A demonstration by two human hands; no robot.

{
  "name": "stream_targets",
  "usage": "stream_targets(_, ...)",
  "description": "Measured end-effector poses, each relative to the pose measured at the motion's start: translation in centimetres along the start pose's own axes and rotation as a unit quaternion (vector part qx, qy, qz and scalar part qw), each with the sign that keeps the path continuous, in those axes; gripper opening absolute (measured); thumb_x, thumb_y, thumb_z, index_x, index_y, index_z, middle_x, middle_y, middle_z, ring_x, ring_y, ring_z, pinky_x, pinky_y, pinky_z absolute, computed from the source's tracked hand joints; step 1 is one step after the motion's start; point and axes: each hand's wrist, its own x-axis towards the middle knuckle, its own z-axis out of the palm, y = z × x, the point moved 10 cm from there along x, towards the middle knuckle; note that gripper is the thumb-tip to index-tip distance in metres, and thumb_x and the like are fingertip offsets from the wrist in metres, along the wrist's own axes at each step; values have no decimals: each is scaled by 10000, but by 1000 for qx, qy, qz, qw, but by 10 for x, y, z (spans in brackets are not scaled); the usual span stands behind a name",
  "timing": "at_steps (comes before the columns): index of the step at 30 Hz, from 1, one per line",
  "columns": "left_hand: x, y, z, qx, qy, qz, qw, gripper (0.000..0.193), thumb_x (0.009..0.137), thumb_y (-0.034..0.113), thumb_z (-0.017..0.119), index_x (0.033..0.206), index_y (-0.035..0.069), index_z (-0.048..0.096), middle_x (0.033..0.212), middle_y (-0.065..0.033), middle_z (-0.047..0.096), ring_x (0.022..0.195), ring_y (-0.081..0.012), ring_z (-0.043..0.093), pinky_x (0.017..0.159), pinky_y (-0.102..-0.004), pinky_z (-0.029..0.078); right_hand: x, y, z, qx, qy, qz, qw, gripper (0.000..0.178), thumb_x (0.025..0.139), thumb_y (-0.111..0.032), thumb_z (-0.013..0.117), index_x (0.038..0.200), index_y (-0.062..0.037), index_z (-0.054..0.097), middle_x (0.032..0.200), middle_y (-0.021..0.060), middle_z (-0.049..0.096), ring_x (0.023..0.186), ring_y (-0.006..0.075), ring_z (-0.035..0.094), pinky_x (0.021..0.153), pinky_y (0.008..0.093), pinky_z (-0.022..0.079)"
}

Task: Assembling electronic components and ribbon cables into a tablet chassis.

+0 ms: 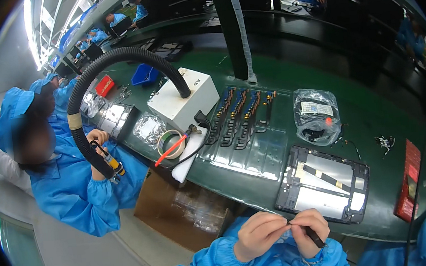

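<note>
In front of my chest, close to the table's near edge, my two hands meet fingertip to fingertip. My left hand (pixel 261 235) is closed in a pinch; the tiny dark thing at its fingertips is too small to name. A slim black piece (pixel 314 237) is gripped in my right hand (pixel 309 222), its end sticking out below the fingers. The thumb and forefinger of that hand also pinch near the left fingertips. Just beyond my hands lies a tablet-like device (pixel 325 183), its back off, with silver panels and a black frame.
A clear tray (pixel 271 150) holds rows of black flex-cable parts (pixel 247 122). Around it are a bagged part (pixel 316 115), red packet (pixel 409 181), white box (pixel 189 97), tape roll (pixel 171 143) and black hose (pixel 118 55). A co-worker (pixel 74 182) sits left, beside a cardboard box (pixel 161 204).
</note>
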Motion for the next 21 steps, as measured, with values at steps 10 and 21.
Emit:
stream_targets(10, 6, 11, 3, 63, -10, 53, 997, 233, 645, -26, 719, 866, -3, 649, 880, -127, 666, 730, -247, 646, 624, -291, 521, -7, -27, 0, -128, 87, -159, 975, 172, 681, -16, 690, 839, -18, 621, 716, 95, 635, 575, 236, 609, 529, 296, 475)
stream_targets(21, 8, 3, 4, 57, -1, -5, 998, 173, 651, -98, 629, 809, -27, 637, 793, -144, 671, 696, -253, 656, 632, -294, 517, -9, -29, -1, -141, 88, -195, 967, 247, 598, -38, 718, 838, -42, 658, 728, 66, 610, 540, 196, 581, 463, 270, 429)
